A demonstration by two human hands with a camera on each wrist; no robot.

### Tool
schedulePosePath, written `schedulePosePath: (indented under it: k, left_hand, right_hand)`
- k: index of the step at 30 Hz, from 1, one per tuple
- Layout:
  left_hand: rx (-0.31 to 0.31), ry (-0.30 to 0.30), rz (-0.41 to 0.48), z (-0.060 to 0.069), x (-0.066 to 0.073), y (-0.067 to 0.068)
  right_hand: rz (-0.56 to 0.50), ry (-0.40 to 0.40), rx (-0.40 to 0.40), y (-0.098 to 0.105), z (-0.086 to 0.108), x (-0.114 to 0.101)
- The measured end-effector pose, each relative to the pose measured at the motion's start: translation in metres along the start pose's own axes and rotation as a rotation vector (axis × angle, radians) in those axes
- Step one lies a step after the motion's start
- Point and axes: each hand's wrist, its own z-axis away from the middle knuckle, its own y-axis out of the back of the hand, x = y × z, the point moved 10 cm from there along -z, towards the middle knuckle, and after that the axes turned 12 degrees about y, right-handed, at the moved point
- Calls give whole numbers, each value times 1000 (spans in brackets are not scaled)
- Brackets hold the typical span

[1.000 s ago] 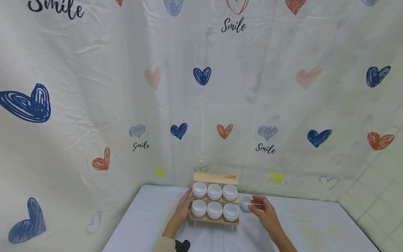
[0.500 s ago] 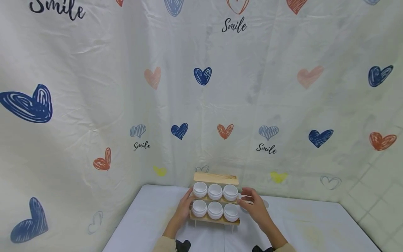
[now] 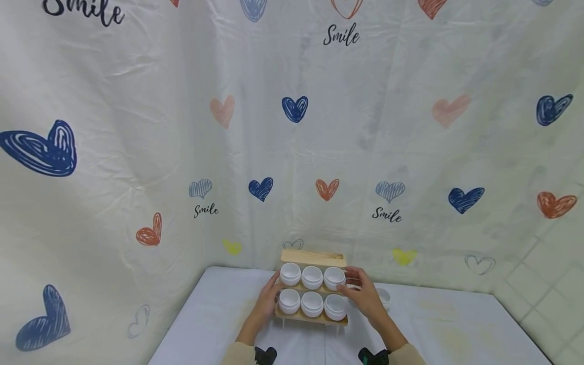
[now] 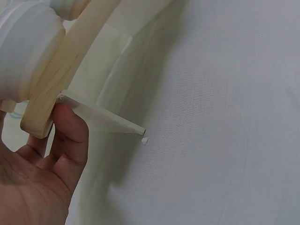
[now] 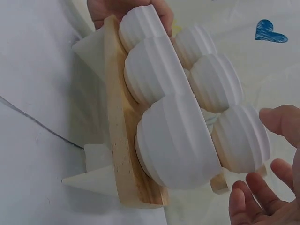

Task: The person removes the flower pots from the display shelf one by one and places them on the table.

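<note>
A two-tier wooden rack [image 3: 315, 257] stands on the table with white ribbed pots in two rows. On its left end, my left hand [image 3: 266, 303] grips the wooden board [image 4: 70, 65], thumb and fingers around the edge. My right hand [image 3: 365, 294] is at the right end, beside the upper right pot [image 5: 241, 138]. Its thumb [image 5: 281, 124] is at the pot's rim and the fingers are spread close below; I cannot tell whether they touch it. Nearer me sits the lower right pot [image 3: 335, 307].
A pale round dish-like item [image 3: 384, 296] lies on the table right of my right hand, partly hidden. Behind the table [image 3: 447, 324] hangs a white curtain [image 3: 337, 142] printed with hearts. Small pale legs [image 4: 105, 112] hold the rack off the cloth.
My right hand has moved left, from a round white item on the table to the rack's upper right pot. A pale round item now shows to its right. The left hand stays put.
</note>
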Motion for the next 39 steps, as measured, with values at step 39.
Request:
schedulePosePath:
  k: [39]
  left_hand:
    - [-22,-70,-17,2,6,-1]
  right_hand:
    - [-25,16,-21,-16,-11,3]
